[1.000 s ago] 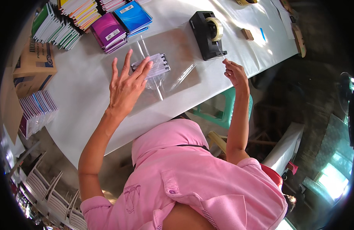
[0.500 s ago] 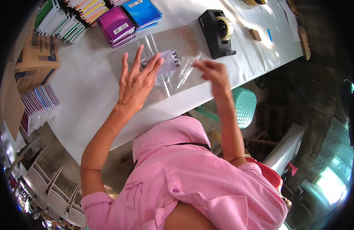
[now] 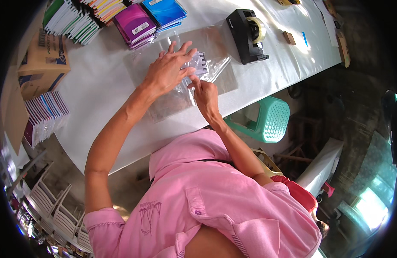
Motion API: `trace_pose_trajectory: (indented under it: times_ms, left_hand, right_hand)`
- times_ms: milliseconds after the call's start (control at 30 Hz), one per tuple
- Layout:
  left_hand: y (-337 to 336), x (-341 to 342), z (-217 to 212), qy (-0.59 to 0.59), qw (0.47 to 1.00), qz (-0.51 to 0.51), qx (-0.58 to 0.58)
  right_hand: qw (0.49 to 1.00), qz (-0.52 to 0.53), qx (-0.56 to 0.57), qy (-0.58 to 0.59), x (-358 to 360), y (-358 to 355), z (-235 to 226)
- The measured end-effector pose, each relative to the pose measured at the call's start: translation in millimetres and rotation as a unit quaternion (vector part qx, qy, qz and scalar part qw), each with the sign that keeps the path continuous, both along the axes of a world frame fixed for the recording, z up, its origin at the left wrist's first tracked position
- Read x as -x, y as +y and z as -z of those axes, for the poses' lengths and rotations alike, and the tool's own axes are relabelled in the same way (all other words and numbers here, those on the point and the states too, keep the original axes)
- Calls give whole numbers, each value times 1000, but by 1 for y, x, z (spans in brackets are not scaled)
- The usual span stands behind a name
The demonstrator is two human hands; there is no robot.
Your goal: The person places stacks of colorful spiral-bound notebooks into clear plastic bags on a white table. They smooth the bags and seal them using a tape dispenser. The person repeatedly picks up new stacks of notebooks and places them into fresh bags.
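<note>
On the table lies a clear plastic sheet or bag, with a small stack of spiral notebooks in pale wrapping on it. My left hand rests over the stack with its fingers spread, hiding much of it. My right hand is at the near edge of the stack, fingers bent and closed, their tips beside my left thumb. Whatever those tips pinch is too small to make out. The plastic creases around both hands.
Beyond the plastic are a black tape dispenser, purple notebooks and blue notebooks. At left stand a cardboard box and a row of wrapped notebooks. A green stool is beside the table's near edge.
My right hand has come left and nearer, from the plastic's right side to the stack's near edge. My left hand has slid slightly right over the stack.
</note>
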State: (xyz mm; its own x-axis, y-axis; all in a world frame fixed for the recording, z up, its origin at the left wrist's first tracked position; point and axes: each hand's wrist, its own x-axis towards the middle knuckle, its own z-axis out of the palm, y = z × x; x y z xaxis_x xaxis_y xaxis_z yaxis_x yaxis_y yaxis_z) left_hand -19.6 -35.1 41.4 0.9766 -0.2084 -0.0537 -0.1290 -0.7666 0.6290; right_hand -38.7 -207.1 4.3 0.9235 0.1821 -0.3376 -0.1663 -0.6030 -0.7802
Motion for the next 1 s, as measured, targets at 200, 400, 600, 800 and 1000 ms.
trace_pose_trajectory:
  times_ms: [200,400,600,800,1000]
  left_hand:
    - [-22,-18,-27,9,990,25,-137]
    - [6,-6,-22,14,975,-52,213]
    - [29,62,9,-8,832,-159,532]
    - [17,75,83,-4,864,-277,420]
    - [-57,46,75,-148,895,-359,221]
  right_hand:
    - [957,-104,-222,155,4,-5,36]
    - [654,-44,-639,402,8,12,41]
    - [796,53,-556,234,-23,-8,-8]
    - [932,-165,-311,-84,-55,-20,39]
    - [928,-78,-365,-12,-62,-67,17]
